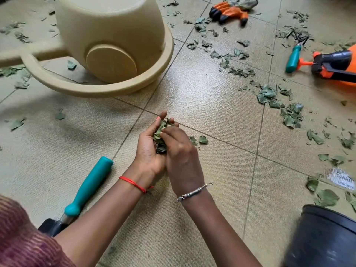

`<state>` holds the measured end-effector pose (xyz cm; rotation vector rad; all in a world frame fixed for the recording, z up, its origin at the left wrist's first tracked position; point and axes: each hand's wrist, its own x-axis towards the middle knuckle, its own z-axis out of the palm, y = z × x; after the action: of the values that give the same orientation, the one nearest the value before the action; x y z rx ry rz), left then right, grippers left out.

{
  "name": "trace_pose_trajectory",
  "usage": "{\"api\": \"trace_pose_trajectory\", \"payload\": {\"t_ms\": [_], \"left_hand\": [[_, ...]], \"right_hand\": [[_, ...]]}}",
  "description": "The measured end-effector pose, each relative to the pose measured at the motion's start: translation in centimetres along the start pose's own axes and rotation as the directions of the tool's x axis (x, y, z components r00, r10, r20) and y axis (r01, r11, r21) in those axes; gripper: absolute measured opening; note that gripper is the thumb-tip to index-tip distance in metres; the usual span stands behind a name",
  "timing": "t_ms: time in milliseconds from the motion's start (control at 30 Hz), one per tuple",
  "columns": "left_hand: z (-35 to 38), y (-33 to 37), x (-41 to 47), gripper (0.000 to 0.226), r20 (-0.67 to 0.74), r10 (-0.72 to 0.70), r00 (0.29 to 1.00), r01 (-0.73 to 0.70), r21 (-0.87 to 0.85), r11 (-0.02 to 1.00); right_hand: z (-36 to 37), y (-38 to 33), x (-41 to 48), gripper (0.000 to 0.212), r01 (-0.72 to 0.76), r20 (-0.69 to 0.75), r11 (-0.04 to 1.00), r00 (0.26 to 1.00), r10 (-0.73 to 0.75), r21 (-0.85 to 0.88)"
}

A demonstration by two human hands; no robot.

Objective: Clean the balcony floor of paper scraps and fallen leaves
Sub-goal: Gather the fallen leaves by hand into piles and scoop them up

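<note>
fig.: my left hand cups the leaf pile in its grip; my right hand pinches it down so nothing spills.

Two hands, two teal-handled tools, one pot

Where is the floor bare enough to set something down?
Bare tiles between the beige container and the left hand, and between the right hand and the black pot. Crowded: leaves on the right, near the sprayer and gloves.
</note>
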<state>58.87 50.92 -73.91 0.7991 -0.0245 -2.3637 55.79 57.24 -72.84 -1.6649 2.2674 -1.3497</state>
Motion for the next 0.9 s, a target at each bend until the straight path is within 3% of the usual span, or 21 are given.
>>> {"api": "trace_pose_trajectory", "payload": {"t_ms": [100, 167, 233, 300, 400, 500, 567, 633, 767, 900], "left_hand": [[-0.4, 0.4, -0.1, 0.015, -0.019, 0.024, 1.0, -0.024, 0.033, 0.999], [-0.6, 0.7, -0.1, 0.018, -0.011, 0.026, 1.0, -0.026, 0.015, 1.0], [-0.6, 1.1, -0.3, 0.019, -0.015, 0.033, 0.999, -0.032, 0.031, 0.999], [-0.6, 1.5, -0.3, 0.019, -0.022, 0.067, 0.998, -0.065, 0.067, 0.996], [-0.6, 2.0, -0.5, 0.02, -0.019, 0.079, 0.997, -0.078, 0.046, 0.996], [-0.7, 2.3, -0.4, 0.022, -0.004, 0.081, 0.997, -0.081, 0.035, 0.996], [-0.8, 2.5, -0.3, 0.022, 0.005, 0.086, 0.996, -0.086, 0.024, 0.996], [-0.9, 2.6, -0.3, 0.022, 0.006, 0.093, 0.996, -0.093, 0.016, 0.996], [-1.0, 2.7, -0.2, 0.023, 0.008, 0.099, 0.995, -0.099, 0.002, 0.995], [-1.1, 2.9, -0.2, 0.02, 0.001, 0.099, 0.995, -0.099, -0.005, 0.995]], "right_hand": [[0.3, -0.8, -0.4, 0.039, 0.061, 0.096, 0.994, 0.994, -0.052, -0.091], [-0.5, -1.0, -0.2, 0.047, 0.015, 0.063, 0.998, 0.998, -0.019, 0.06], [-1.8, -0.6, 0.2, 0.047, -0.087, -0.058, 0.969, 0.993, 0.103, 0.232], [-3.2, 0.8, 0.5, 0.044, -0.26, -0.095, 0.92, 0.95, 0.299, 0.293], [-4.0, 4.3, -0.2, 0.038, -0.481, 0.11, 0.865, 0.876, 0.47, 0.141], [-3.4, 5.9, -2.1, 0.064, -0.307, 0.439, 0.936, 0.826, 0.352, -0.172], [-2.6, 6.0, -3.1, 0.073, -0.083, 0.534, 0.955, 0.814, 0.23, -0.284], [-2.2, 5.4, -3.5, 0.067, 0.043, 0.587, 0.953, 0.796, 0.148, -0.299], [-1.7, 4.3, -4.6, 0.043, 0.023, 0.5, 0.993, 0.865, 0.039, -0.117], [-2.2, 4.9, -5.7, 0.022, 0.074, 0.254, 0.988, 0.966, -0.038, -0.135]]}}
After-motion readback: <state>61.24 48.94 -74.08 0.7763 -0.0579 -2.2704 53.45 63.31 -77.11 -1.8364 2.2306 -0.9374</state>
